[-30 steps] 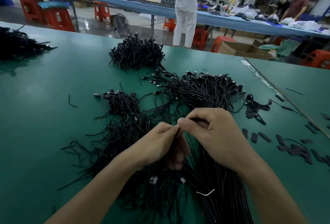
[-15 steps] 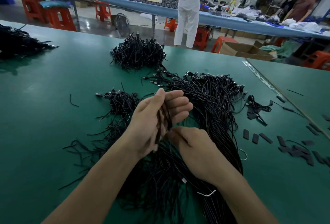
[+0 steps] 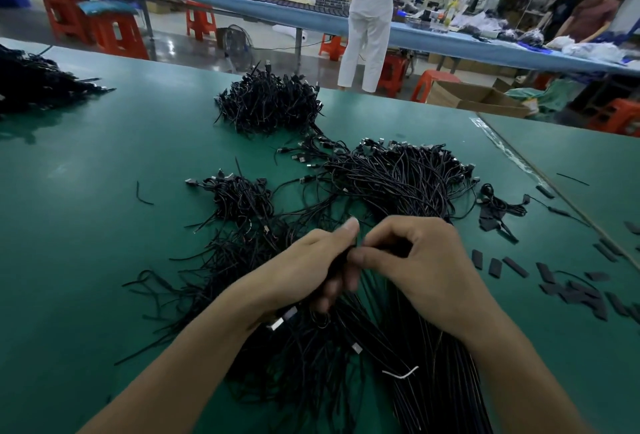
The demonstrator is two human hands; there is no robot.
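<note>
A black cable (image 3: pixel 338 262) is gripped by the left hand (image 3: pixel 304 271) and pinched by the right hand (image 3: pixel 419 271) over the heap (image 3: pixel 311 357) at the near edge of the table (image 3: pixel 86 225); snagged neighbouring strands could be dragged out.

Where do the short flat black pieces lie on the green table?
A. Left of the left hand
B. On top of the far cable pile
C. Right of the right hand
C: the pieces lie scattered on the table to the right of the right hand, which pinches cables that the left hand grips.
</note>
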